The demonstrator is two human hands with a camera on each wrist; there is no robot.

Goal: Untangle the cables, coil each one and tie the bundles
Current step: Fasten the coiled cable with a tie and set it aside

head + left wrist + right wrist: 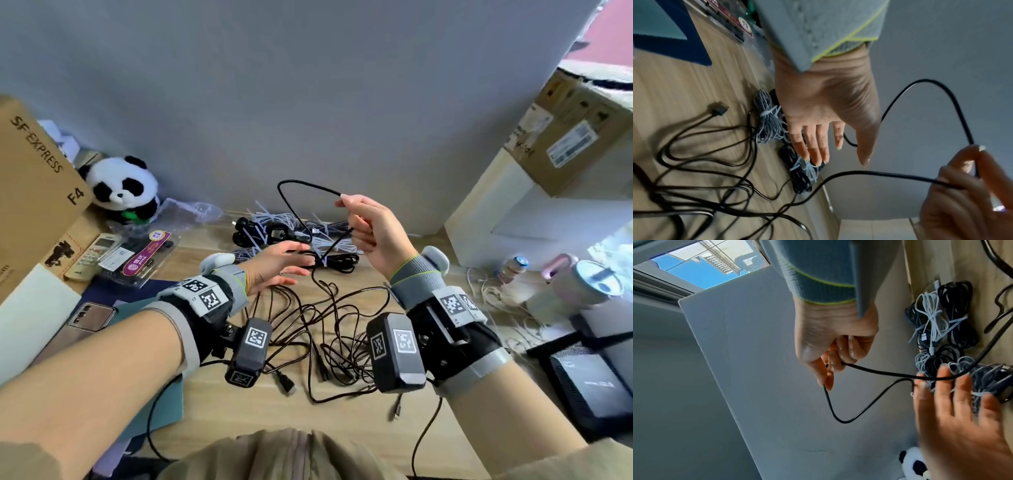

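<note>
Right hand [373, 233], raised above the wooden surface [342, 425], pinches a loop of thin black cable [301, 195] between thumb and fingers. Left hand [277, 265], fingers straight and spread, holds nothing, just beside the loop, over tied grey and black cable bundles [301, 236]. Tangled black cables [329, 335] lie nearer.
</note>
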